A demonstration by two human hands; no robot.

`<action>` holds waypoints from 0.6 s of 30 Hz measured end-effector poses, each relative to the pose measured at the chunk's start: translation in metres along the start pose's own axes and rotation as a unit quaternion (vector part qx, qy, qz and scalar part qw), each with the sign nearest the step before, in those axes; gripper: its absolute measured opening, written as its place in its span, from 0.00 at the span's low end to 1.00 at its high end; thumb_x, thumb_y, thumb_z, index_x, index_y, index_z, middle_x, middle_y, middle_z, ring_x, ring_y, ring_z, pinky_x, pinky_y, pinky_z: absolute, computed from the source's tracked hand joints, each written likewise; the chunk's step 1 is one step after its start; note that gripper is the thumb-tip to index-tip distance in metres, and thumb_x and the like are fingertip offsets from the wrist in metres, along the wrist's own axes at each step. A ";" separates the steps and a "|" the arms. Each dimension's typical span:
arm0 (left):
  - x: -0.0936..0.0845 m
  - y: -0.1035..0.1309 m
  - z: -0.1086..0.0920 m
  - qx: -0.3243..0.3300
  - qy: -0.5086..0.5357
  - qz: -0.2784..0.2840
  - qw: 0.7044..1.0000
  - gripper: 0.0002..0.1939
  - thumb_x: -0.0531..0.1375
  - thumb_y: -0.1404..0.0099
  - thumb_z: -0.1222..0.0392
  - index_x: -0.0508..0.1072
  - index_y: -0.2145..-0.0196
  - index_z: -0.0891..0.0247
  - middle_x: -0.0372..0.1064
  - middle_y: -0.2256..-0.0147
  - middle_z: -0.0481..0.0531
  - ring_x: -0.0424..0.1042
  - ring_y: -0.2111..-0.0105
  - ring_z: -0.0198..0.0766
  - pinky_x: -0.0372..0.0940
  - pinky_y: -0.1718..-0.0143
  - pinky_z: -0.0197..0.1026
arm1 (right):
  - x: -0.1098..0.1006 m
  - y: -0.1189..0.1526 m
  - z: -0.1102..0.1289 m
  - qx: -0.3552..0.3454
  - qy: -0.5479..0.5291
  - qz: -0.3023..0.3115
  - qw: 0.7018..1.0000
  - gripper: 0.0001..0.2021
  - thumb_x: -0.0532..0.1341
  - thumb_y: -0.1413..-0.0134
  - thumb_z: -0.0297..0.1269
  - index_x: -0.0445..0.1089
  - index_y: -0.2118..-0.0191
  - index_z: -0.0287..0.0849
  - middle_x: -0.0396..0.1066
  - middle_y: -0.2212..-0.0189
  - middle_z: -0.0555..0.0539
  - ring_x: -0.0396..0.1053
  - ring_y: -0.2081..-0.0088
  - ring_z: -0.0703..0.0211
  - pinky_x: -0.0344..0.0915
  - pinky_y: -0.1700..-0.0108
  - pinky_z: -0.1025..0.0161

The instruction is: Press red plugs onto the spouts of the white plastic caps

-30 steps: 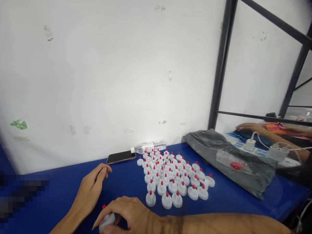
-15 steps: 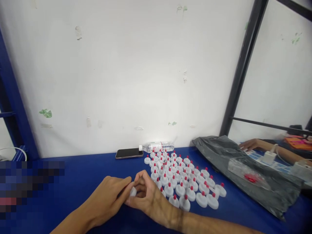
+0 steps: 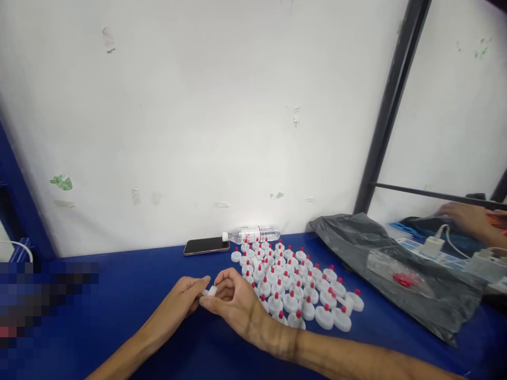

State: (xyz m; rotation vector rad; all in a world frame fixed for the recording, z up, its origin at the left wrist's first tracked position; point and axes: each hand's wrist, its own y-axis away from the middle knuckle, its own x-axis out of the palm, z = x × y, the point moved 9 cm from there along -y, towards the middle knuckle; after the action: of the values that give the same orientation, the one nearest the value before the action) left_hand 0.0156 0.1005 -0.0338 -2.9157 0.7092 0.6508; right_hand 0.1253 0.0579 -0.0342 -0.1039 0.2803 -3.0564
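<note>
Between my two hands, near the front middle of the blue table, is a small white piece (image 3: 213, 291). My left hand (image 3: 189, 295) pinches its left end between thumb and fingers. The curled fingers and thumb of my right hand (image 3: 234, 301) close round its right side. Many white round caps with red tips (image 3: 290, 302) stand upright in a crowded group just right of my right hand. Fingers hide part of the white piece.
Behind the caps lie a clear bottle (image 3: 255, 234) and a phone (image 3: 206, 246). A grey plastic bag (image 3: 380, 264) at the right carries a clear packet of red pieces (image 3: 400, 274). Beyond it are white plugs (image 3: 433, 245) and another person's hand (image 3: 467, 216).
My hands have drawn slightly apart, and more of the white piece shows between them. The other person's hand at the right has moved. The view has shifted a little.
</note>
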 end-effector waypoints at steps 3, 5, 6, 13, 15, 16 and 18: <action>0.001 -0.006 0.008 -0.021 0.023 0.014 0.999 0.30 0.52 0.42 0.28 0.53 0.82 0.56 0.39 0.85 0.37 0.36 0.83 0.30 0.36 0.80 0.38 | -0.003 -0.001 0.012 -0.064 0.103 -0.020 0.992 0.19 0.71 0.56 0.36 0.64 0.59 0.48 0.72 0.70 0.54 0.72 0.66 0.58 0.69 0.61 0.60; 0.001 -0.008 0.011 -0.036 0.032 0.016 0.999 0.30 0.53 0.43 0.27 0.52 0.81 0.56 0.39 0.85 0.35 0.35 0.83 0.29 0.35 0.81 0.37 | -0.004 -0.001 0.017 -0.081 0.141 -0.032 0.986 0.19 0.70 0.56 0.35 0.64 0.59 0.49 0.71 0.70 0.54 0.72 0.66 0.57 0.70 0.60 0.59; 0.002 -0.009 0.012 -0.044 0.035 0.017 0.998 0.30 0.53 0.43 0.27 0.52 0.81 0.56 0.39 0.85 0.35 0.35 0.83 0.28 0.34 0.81 0.37 | -0.005 -0.001 0.018 -0.079 0.147 -0.035 0.985 0.19 0.70 0.56 0.35 0.63 0.59 0.49 0.71 0.70 0.54 0.72 0.66 0.57 0.70 0.60 0.58; -0.009 -0.008 0.012 -0.081 0.018 0.013 0.996 0.24 0.53 0.40 0.35 0.51 0.80 0.55 0.40 0.84 0.35 0.35 0.83 0.28 0.34 0.82 0.34 | -0.005 0.006 0.027 -0.088 0.220 -0.039 0.971 0.15 0.69 0.52 0.34 0.65 0.60 0.50 0.72 0.67 0.51 0.72 0.62 0.53 0.69 0.56 0.54; -0.037 -0.007 0.013 -0.075 0.002 -0.022 0.997 0.22 0.48 0.37 0.39 0.45 0.79 0.54 0.36 0.83 0.35 0.34 0.82 0.28 0.36 0.81 0.33 | -0.004 0.010 0.030 -0.100 0.244 -0.027 0.964 0.14 0.71 0.51 0.36 0.67 0.61 0.51 0.73 0.65 0.51 0.72 0.61 0.52 0.68 0.53 0.54; -0.055 -0.006 0.012 -0.062 -0.009 -0.048 0.997 0.21 0.45 0.35 0.42 0.42 0.78 0.54 0.34 0.81 0.36 0.33 0.81 0.28 0.36 0.80 0.33 | -0.003 0.012 0.032 -0.104 0.249 -0.019 0.963 0.15 0.72 0.51 0.38 0.67 0.60 0.51 0.74 0.64 0.51 0.72 0.60 0.52 0.68 0.52 0.54; -0.086 -0.007 0.015 -0.046 -0.047 -0.084 0.994 0.19 0.41 0.33 0.45 0.41 0.77 0.54 0.33 0.81 0.38 0.36 0.81 0.27 0.40 0.79 0.31 | 0.000 0.015 0.033 -0.108 0.251 0.007 0.962 0.15 0.72 0.49 0.40 0.69 0.57 0.52 0.75 0.61 0.51 0.73 0.58 0.53 0.68 0.50 0.55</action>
State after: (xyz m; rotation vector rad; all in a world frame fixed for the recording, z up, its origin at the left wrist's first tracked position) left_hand -0.0562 0.1453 -0.0115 -2.9620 0.4280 0.8152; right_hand 0.1291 0.0372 -0.0048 0.6653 0.6353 -2.9729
